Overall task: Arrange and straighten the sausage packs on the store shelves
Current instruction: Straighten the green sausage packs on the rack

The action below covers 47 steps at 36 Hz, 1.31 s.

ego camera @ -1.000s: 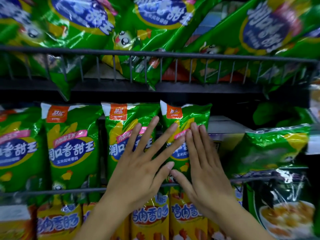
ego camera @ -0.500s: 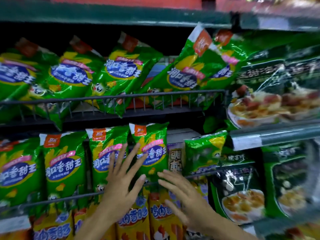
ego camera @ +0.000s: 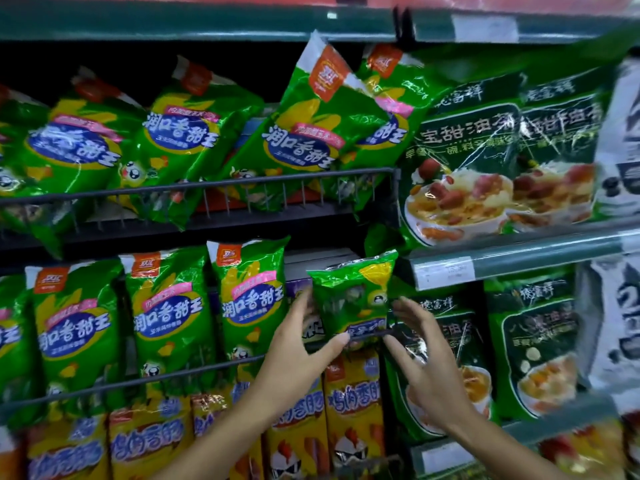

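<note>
Green sausage packs stand upright in a row behind the middle wire rail. At the row's right end a smaller green pack sits upside down and crooked. My left hand reaches up along its left edge, fingers straight, thumb at its lower front by the rail. My right hand is spread just to the right of that pack, fingertips near its edge and holding nothing. On the upper shelf more green packs lean at angles behind another rail.
Yellow sausage packs fill the row below. Dark green bagged food sits on the shelves to the right, above price strips. A purple pack shows behind the crooked green one.
Both hands have left the upright green packs and moved right to either side of the upside-down pack. The view has swung up and to the right.
</note>
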{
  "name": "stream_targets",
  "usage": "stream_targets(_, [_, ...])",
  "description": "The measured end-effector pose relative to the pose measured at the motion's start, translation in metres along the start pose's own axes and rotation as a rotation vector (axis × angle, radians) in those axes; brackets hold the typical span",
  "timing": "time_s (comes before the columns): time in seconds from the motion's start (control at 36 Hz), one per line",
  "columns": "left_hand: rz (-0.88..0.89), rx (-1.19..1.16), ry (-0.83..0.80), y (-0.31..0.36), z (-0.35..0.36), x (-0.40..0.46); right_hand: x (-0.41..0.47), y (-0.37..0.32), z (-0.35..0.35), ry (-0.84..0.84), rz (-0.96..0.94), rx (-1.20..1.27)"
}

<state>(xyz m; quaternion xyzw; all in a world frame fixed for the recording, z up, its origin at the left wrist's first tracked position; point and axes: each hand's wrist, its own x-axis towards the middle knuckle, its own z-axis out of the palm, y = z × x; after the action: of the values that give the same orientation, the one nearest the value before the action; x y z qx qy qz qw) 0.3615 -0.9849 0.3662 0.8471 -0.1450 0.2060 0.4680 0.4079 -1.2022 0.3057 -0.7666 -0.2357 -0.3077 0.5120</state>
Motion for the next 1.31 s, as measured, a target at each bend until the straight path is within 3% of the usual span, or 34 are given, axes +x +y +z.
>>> stream_targets(0.19, [-0.155,-0.042,0.070,0.009,0.011,0.037,0.013,-0.005,-0.009,-0.131,-0.059,-0.080])
stream_targets(0.33, [-0.088,-0.041,0.060,0.019,0.010,0.050,0.014,-0.007,-0.014,-0.151,-0.046,-0.060])
stream_targets(0.61, [-0.085,-0.201,0.286,0.027,-0.010,0.018,-0.003,-0.007,-0.015,-0.107,0.027,0.105])
stream_targets(0.69, [-0.037,-0.328,0.373,0.048,-0.021,0.003,-0.010,-0.009,-0.012,-0.064,0.112,0.237])
stream_targets(0.83, [-0.119,-0.715,0.467,0.064,-0.022,-0.004,-0.009,-0.032,0.000,-0.062,0.206,0.516])
stream_targets(1.03, [-0.227,-1.032,0.369,0.080,-0.012,-0.012,0.002,-0.097,0.018,-0.118,0.497,1.103])
stream_targets(1.22, [-0.166,-0.867,0.084,0.058,-0.027,-0.005,0.009,-0.119,0.012,0.107,0.444,1.099])
stream_targets(1.31, [-0.169,-0.834,0.094,0.043,-0.042,-0.002,0.016,-0.118,0.006,0.184,0.379,1.048])
